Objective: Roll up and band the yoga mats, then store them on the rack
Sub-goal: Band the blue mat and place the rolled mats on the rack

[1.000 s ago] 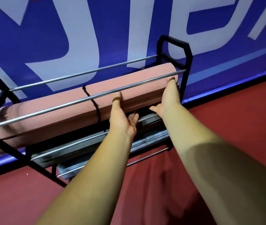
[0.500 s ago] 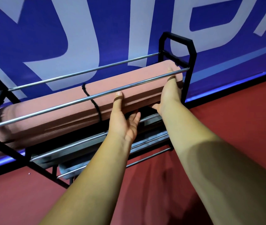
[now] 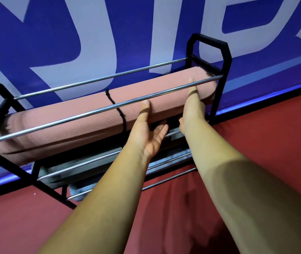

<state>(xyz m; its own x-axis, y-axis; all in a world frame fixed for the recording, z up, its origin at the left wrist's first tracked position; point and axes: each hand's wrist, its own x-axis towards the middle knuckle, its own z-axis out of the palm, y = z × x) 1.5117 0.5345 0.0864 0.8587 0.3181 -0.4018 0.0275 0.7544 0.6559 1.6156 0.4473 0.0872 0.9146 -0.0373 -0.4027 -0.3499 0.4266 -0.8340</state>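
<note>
Rolled pink yoga mat [image 3: 83, 125], tied with black cord [image 3: 120, 114], is lying in the black metal rack [image 3: 227, 57]; left hand [image 3: 149, 133] and right hand [image 3: 192, 107] are pressing it with straight, spread fingers [image 3: 162, 128].

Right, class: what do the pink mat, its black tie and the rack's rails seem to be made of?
Pink mat: probably foam or rubber, matt, with a fine wavy ribbed texture.
Black tie: looks like braided cord or elastic.
Rails: polished metal, likely chromed steel, given the bright highlights.
End frame: matt black, plastic or painted metal.
</note>
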